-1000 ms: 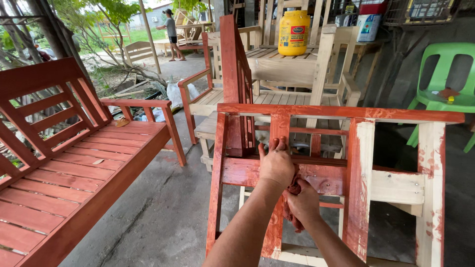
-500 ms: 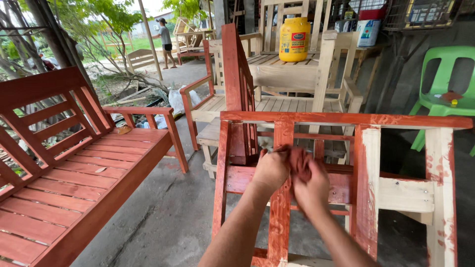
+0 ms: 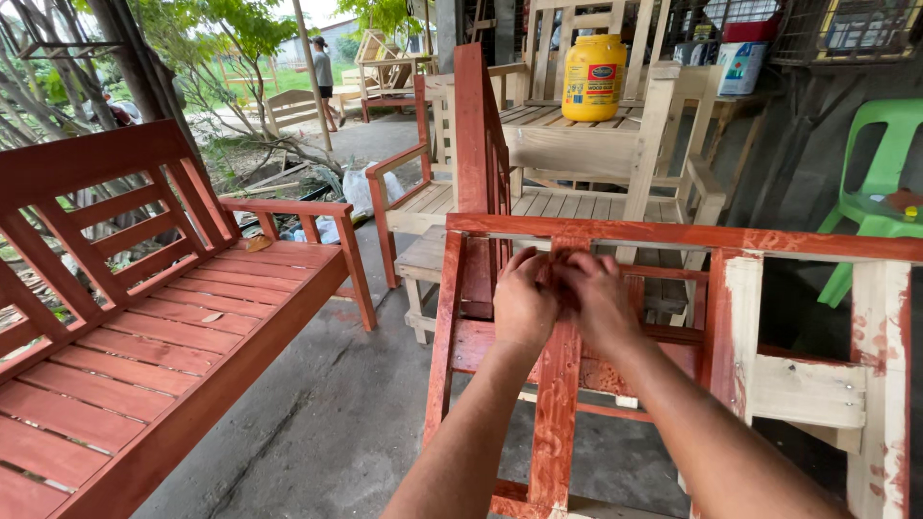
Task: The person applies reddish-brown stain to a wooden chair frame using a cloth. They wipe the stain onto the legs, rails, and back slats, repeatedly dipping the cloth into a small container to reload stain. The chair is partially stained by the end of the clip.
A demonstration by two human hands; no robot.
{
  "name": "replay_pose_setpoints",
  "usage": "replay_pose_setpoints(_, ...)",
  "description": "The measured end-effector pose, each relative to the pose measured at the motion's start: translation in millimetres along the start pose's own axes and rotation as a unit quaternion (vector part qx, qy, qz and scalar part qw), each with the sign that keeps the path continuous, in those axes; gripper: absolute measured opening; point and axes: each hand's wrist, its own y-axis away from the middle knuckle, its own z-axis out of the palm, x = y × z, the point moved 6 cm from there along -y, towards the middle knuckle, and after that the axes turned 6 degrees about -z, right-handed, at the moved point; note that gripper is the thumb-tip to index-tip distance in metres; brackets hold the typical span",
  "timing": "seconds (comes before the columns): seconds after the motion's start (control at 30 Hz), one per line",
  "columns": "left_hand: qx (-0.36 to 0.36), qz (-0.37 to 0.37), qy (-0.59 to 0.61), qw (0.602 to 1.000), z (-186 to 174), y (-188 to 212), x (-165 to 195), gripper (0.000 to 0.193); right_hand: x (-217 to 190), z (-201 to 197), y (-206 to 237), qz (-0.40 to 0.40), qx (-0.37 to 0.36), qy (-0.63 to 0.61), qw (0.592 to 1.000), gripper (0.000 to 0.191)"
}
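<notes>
Frame: wooden chair frame right in front, patchy red stain, bare pale wood on the right-hand slats.
Left hand: curled, knuckles up, pressed against the right over the middle upright.
Right hand: curled too; can't tell what's pinched between them.
Nearby: red bench off to the left.

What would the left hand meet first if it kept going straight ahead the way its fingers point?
Probably the red-stained vertical slat of the chair frame. The left hand sits right at it, fingers curled toward the right hand. Whether it already touches the slat is unclear, since depth is hard to judge.
</notes>
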Motion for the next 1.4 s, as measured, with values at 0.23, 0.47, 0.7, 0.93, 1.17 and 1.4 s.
replay_pose_setpoints(0.23,-0.195,0.005,-0.196,0.961,57.2,2.0,4.5,0.032,-15.7,20.9,59.3,-0.029,-0.072,0.080,0.994,0.047)
replay_pose_setpoints(0.47,-0.131,0.040,-0.270,0.953,67.5,11.0,2.0,0.033,-29.9,44.2,116.3,-0.076,-0.089,0.068,0.991,0.054)
replay_pose_setpoints(0.7,-0.143,0.032,-0.243,0.959,68.4,13.6,-8.6,0.029,-36.7,73.7,172.2,-0.057,-0.148,0.015,0.987,0.067)
replay_pose_setpoints(0.93,-0.142,0.046,-0.262,0.953,72.2,16.8,-10.0,0.031,-28.3,110.9,227.2,-0.086,-0.155,-0.025,0.984,0.062)
replay_pose_setpoints(1.17,-0.128,0.043,-0.244,0.960,72.7,25.3,-11.0,0.033,-34.8,137.6,279.1,-0.176,-0.148,-0.043,0.972,0.056)
replay_pose_setpoints(1.4,-0.157,0.013,-0.260,0.953,76.4,22.3,-19.1,0.034,-48.6,125.3,287.8,-0.235,-0.232,-0.020,0.944,0.041)
